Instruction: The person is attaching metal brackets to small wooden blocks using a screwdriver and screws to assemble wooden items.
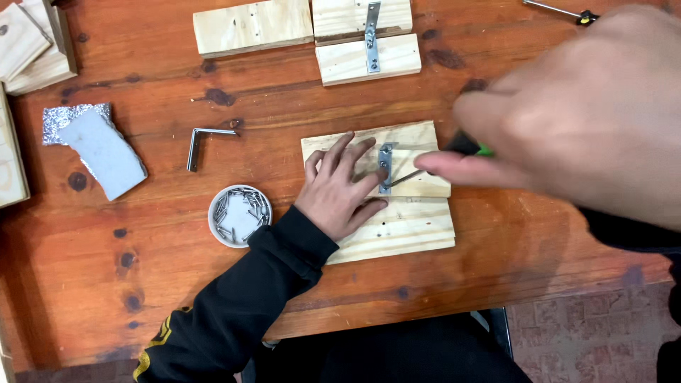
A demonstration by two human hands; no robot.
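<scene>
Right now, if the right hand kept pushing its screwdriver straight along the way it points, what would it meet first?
The right hand aims the screwdriver leftward at the metal bracket on the wooden boards; the tip seems already there. Beyond it lie the left hand fingers.

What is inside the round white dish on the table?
The round white dish holds a loose pile of small metal screws. The screws cover parts of its pale bottom.

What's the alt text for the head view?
A right hand drives a screwdriver at a metal bracket on stacked wooden boards, which the left hand presses flat. A dish of screws sits on the wooden table.
</scene>
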